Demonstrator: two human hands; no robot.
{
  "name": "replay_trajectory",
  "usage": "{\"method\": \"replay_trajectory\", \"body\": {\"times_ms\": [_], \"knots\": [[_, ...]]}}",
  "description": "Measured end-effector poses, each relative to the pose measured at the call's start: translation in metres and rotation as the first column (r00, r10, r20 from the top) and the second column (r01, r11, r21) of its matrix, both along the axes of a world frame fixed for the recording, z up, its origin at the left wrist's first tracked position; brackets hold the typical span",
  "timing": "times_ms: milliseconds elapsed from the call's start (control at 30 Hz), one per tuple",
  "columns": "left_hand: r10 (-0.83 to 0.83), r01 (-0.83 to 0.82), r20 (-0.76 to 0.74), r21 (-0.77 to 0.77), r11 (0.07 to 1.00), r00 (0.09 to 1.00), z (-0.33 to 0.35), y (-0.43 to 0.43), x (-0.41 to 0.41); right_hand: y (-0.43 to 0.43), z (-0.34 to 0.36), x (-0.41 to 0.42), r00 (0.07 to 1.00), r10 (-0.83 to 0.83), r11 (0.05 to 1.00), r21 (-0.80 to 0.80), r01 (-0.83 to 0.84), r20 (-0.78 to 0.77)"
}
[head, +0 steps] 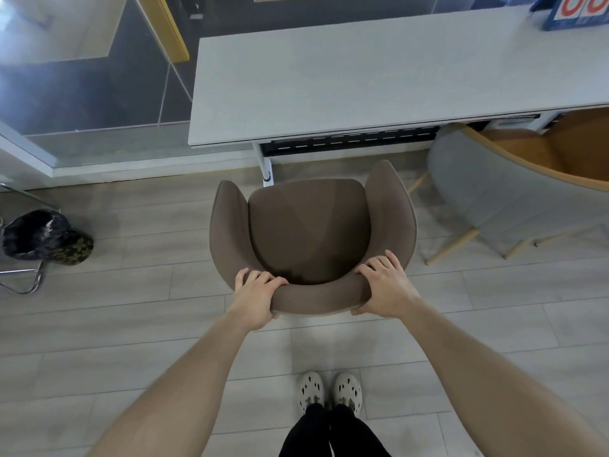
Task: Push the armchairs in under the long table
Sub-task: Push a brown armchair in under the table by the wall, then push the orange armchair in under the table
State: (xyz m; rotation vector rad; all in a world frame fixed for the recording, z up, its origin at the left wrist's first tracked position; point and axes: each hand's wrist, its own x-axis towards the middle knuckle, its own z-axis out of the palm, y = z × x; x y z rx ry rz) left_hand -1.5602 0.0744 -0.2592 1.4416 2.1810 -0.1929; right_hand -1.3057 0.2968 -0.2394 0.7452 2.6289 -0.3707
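Observation:
A brown upholstered armchair (309, 232) stands on the floor in front of the long white table (362, 84), its seat facing the table's left end and outside the tabletop's edge. My left hand (255, 295) grips the left part of the curved backrest, and my right hand (384, 286) grips the right part. A second armchair (487, 189), grey outside and orange inside, stands to the right with its front tucked partly under the table.
The table's white leg (266, 169) stands just beyond the brown chair's seat. A dark bag (46, 239) rests on a metal-framed stool at the left. A glass partition (82, 94) runs along the far left. A blue scoreboard (573, 11) sits on the table's far right.

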Motion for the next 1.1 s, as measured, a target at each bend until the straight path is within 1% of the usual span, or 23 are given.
{"method": "replay_trajectory", "body": {"times_ms": [100,167,233,300,500,600,700,833,967,1100], "knots": [[-0.015,0.020,0.029,-0.165,0.986,0.999,0.017,0.017,0.005,-0.002,0.011,0.011,0.999,-0.037,0.999,-0.021,0.037,-0.008],[-0.013,0.027,0.069,-0.203,0.979,0.998,0.035,0.033,0.015,-0.002,0.026,0.025,0.993,-0.104,0.991,-0.085,0.099,-0.056],[-0.004,0.025,0.144,-0.143,0.989,0.989,0.052,0.053,0.028,0.005,0.043,0.043,0.978,-0.193,0.969,-0.174,0.176,-0.084],[-0.013,0.031,0.198,-0.090,0.995,0.980,0.067,0.077,0.047,0.018,0.057,0.068,0.959,-0.275,0.942,-0.217,0.254,-0.072],[-0.099,0.105,0.135,-0.039,0.994,0.986,0.099,0.176,0.119,0.096,0.088,0.179,0.904,-0.428,0.894,-0.148,0.424,0.007],[-0.124,0.127,0.102,-0.028,0.991,0.987,0.104,0.225,0.173,0.146,0.097,0.249,0.889,-0.458,0.882,-0.120,0.455,0.002],[-0.114,0.117,0.067,-0.034,0.993,0.991,0.101,0.273,0.236,0.195,0.106,0.317,0.891,-0.453,0.886,-0.090,0.454,0.035],[-0.142,0.146,0.084,-0.050,0.988,0.986,0.101,0.329,0.325,0.246,0.117,0.394,0.894,-0.439,0.891,-0.084,0.446,0.096],[-0.172,0.176,0.082,-0.047,0.983,0.982,0.104,0.383,0.388,0.300,0.120,0.442,0.884,-0.462,0.878,-0.108,0.467,0.071],[-0.172,0.174,0.061,-0.027,0.984,0.983,0.100,0.440,0.417,0.352,0.115,0.462,0.889,-0.458,0.882,-0.117,0.457,0.016]]}}
